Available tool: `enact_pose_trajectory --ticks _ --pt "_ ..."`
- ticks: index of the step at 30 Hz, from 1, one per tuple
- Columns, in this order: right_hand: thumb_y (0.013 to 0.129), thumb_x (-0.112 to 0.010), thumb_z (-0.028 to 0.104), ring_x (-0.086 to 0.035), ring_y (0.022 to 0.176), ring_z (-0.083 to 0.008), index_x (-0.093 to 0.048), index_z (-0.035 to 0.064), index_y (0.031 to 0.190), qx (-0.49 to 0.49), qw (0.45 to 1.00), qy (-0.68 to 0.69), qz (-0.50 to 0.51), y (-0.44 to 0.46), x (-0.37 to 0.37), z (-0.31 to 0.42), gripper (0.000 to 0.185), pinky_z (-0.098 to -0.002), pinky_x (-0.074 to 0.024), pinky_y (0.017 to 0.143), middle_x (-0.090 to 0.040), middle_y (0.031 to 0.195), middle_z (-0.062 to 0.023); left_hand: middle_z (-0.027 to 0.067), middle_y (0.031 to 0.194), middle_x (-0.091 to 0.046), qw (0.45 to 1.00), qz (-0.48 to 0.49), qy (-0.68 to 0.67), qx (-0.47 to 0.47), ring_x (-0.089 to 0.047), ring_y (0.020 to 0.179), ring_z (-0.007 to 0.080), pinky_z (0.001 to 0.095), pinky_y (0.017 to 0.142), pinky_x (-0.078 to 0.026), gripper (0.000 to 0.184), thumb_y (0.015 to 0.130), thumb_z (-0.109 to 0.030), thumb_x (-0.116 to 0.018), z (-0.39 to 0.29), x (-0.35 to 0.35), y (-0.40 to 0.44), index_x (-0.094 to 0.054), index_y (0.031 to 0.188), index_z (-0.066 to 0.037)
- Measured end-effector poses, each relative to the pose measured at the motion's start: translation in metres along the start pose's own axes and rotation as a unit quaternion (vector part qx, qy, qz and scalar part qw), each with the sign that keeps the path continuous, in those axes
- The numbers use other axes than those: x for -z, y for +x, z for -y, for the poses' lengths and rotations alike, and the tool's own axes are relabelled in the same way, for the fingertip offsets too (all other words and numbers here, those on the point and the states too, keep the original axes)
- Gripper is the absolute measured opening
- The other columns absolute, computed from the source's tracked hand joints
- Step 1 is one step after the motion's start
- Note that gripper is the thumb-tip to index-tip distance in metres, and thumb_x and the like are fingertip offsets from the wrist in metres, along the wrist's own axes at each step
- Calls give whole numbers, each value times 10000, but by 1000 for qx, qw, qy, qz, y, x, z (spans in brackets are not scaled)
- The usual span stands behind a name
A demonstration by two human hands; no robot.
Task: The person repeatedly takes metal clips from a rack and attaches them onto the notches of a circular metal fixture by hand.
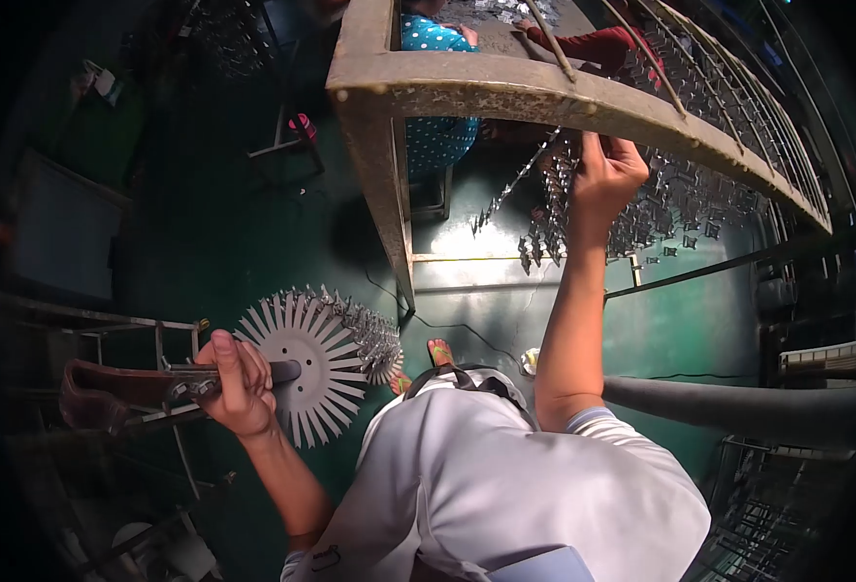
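White garment (544, 485) nearest, at 5 o'clock; metal frame (486, 82), 1 o'clock; slotted disc (326, 367), 8 o'clock. Right hand (610, 173) at the frame, left hand (241, 383) by the disc (neither grip's state can be confirmed). Small metal pieces (641, 218) hang at 2 o'clock.

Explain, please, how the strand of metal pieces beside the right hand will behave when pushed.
The strand probably swings, since its lower end looks free. It may bend, being a row of many small pieces. Their jutting edges could snag.
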State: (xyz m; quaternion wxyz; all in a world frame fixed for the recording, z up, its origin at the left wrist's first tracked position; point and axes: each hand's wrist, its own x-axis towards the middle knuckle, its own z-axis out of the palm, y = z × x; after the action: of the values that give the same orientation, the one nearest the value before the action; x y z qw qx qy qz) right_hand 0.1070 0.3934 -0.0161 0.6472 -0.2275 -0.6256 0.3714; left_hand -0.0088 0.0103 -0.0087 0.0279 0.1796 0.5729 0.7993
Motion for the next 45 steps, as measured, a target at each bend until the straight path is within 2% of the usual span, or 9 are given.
enact_pose_trajectory --ticks 3,7,11,20,21,24,30,31,45 --pt "886 -737 44 -632 866 -102 -744 -35 950 -1 994 -95 48 -14 3 22 102 -211 -465 801 -716 931 -53 -29 447 -296 1000 -7 7 4 -245 353 62 234 343 -235 490 1036 -187 -536 -2 -2 1 -382 579 -103" --pt "876 -732 -5 -639 885 -109 -749 -23 992 -113 989 -18 94 -48 4 27 118 -216 -482 830 -714 960 -74 -27 446 -311 1000 6 9 -8 -253 354 67 236 348 -247 480 1027 -185 -553 0 1 3 -393 582 -99" --pt "886 -708 -32 -619 861 -117 -726 -47 987 -110 973 51 195 -88 12 26 103 -221 -477 787 -694 963 -82 -28 453 -314 1000 2 12 -8 -255 366 63 243 360 -236 475 1016 -183 -577 -3 -3 2 -409 582 -88" --pt "902 -680 -19 -604 818 -140 -716 -78 986 -199 859 100 461 -156 21 42 108 -244 -475 711 -669 954 -106 -34 449 -316 1000 6 7 -20 -243 363 62 249 361 -218 492 1015 -175 -577 -4 -3 3 -418 556 -94" --pt "901 -687 -11 -622 823 -147 -718 -76 978 -199 845 93 488 -161 21 43 105 -255 -488 718 -687 923 -110 -15 458 -290 998 34 45 -37 -230 372 66 238 342 -208 508 1064 -229 -482 -3 0 4 -339 588 -122" --pt "885 -699 -4 -652 827 -170 -726 -52 978 -192 812 112 540 -177 15 44 107 -283 -506 719 -705 906 -120 -16 457 -289 998 23 53 -39 -229 371 66 239 343 -207 521 1066 -241 -476 -5 -3 3 -333 579 -122" --pt "881 -701 7 -656 812 -194 -723 -42 968 -165 775 153 590 -198 1 48 102 -290 -513 721 -704 907 -120 -15 455 -292 998 19 49 -40 -227 371 65 240 343 -204 538 1069 -263 -472 -6 -4 2 -328 572 -119" --pt "896 -668 6 -673 860 -254 -716 -40 980 -171 763 157 603 -198 0 49 107 -334 -533 764 -700 935 -127 -14 455 -292 998 19 50 -42 -227 371 66 240 343 -204 538 1069 -263 -473 -6 -5 1 -327 572 -119" --pt "855 -713 -5 -670 803 -251 -709 -41 969 -104 775 146 606 -215 -9 61 119 -325 -536 693 -692 938 -125 -13 452 -288 996 11 67 -51 -230 367 68 240 343 -214 527 1065 -233 -478 -8 -8 0 -325 572 -124"
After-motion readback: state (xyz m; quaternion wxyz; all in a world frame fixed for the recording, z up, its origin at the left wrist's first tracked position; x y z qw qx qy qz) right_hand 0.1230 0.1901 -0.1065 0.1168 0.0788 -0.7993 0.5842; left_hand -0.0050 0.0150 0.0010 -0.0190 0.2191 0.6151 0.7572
